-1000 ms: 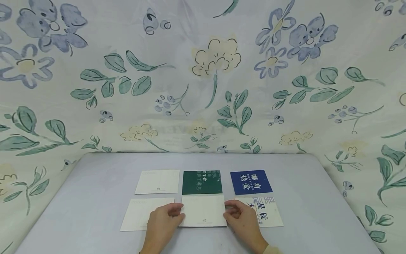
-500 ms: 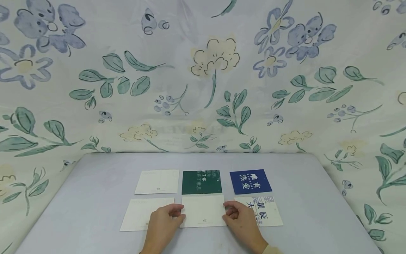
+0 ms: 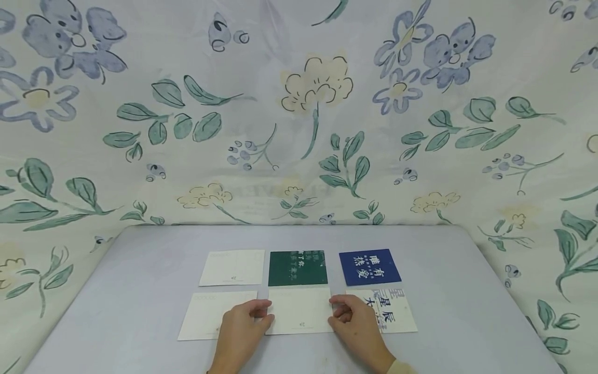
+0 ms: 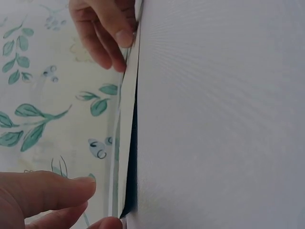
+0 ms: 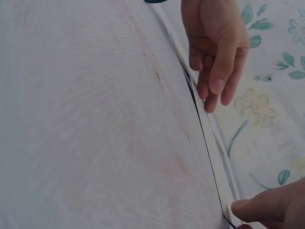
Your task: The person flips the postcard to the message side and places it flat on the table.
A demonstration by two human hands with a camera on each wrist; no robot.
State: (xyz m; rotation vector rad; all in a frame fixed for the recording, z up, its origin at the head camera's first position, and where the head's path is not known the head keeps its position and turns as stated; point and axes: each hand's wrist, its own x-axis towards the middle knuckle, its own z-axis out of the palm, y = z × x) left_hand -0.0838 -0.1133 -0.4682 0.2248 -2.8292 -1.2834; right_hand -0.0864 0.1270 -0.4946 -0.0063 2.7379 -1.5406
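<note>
A cream postcard (image 3: 301,311) with a small printed mark near its bottom edge lies in the middle of the front row, between my two hands. At its left edge, my left hand (image 3: 240,327) holds on with thumb and bent fingers. My right hand (image 3: 359,324) does the same at the right edge. The left wrist view shows the card's thin edge (image 4: 127,124) with a dark wedge under it, close over the table. In the right wrist view the right thumb (image 5: 259,207) rests right at the card's corner.
Another cream card (image 3: 196,317) lies partly behind the left hand, a lettered white card (image 3: 402,314) partly behind the right. Behind them lie a cream card (image 3: 231,267), a green card (image 3: 297,275) and a blue card (image 3: 369,275) on the pale table (image 3: 126,291). Floral cloth (image 3: 261,202) hangs behind.
The held postcard's front edge sits slightly higher at the right, and the dark line under it has faded. Both hands stay nearly still at its edges.
</note>
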